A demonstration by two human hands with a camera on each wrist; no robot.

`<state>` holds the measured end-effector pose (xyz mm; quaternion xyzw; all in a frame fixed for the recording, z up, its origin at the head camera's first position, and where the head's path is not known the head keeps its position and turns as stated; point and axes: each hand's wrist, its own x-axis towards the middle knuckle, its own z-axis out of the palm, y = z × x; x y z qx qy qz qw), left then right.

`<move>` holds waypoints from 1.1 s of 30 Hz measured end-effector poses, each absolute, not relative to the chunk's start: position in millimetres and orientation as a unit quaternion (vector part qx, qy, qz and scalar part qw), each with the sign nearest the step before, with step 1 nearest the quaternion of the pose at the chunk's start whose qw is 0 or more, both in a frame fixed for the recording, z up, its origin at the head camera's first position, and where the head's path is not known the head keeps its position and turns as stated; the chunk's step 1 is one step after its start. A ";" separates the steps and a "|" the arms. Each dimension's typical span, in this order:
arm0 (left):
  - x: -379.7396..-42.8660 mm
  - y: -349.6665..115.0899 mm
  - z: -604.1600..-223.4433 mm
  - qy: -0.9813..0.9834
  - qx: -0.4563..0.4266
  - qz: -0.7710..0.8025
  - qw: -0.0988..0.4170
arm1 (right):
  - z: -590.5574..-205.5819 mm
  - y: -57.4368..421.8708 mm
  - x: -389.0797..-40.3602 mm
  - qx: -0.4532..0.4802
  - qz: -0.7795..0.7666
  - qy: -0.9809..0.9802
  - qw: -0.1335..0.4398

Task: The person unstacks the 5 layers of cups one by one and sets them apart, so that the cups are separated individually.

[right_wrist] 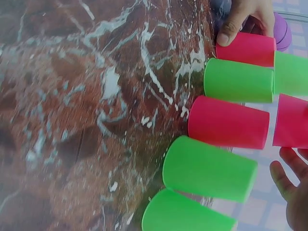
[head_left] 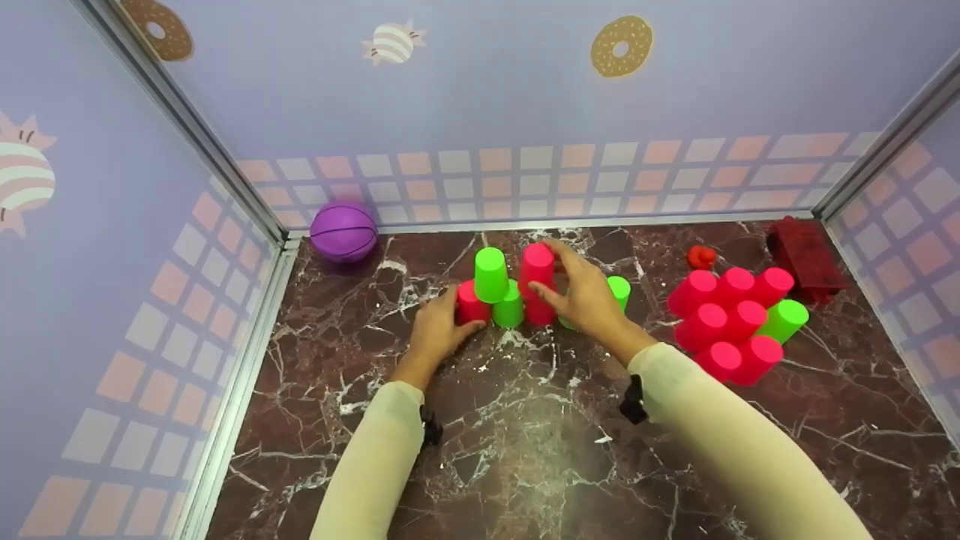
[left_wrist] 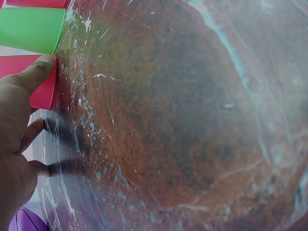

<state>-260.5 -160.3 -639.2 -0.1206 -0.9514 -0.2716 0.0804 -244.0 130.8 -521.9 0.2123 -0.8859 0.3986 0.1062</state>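
Observation:
Upside-down plastic cups stand in a row on the floor. My left hand (head_left: 437, 328) holds the red cup (left_wrist: 43, 91) at the row's left end, thumb on its near side. Beside it stand a green cup (right_wrist: 238, 81), a red cup (right_wrist: 228, 122) and two more green cups (right_wrist: 209, 168). An upper green cup (head_left: 491, 275) rests across the two leftmost cups. My right hand (head_left: 589, 296) grips another red cup (right_wrist: 291, 120) above the row's middle red cup; a narrow gap shows between them in the right wrist view. Part of its grip is out of that view.
At the right stands a cluster of several red cups (head_left: 702, 325) with a green cup (head_left: 784, 321). Behind it are a small red-orange object (head_left: 701, 257) and a dark red block-like object (head_left: 806, 259). A purple ball (head_left: 343, 232) sits in the back-left corner; panel walls (head_left: 480, 105) enclose the floor.

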 end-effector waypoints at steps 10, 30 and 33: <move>-260.2 -158.2 -635.1 -0.952 -0.118 -0.272 0.073 | -514.8 177.1 -230.2 0.232 0.375 -0.886 0.145; -254.4 -161.6 -628.0 -0.950 -0.125 -0.276 0.078 | -513.1 317.0 -182.7 0.176 0.279 -0.915 0.234; -257.5 -160.5 -631.8 -0.951 -0.128 -0.267 0.083 | -513.4 335.7 -171.9 0.165 0.273 -0.917 0.240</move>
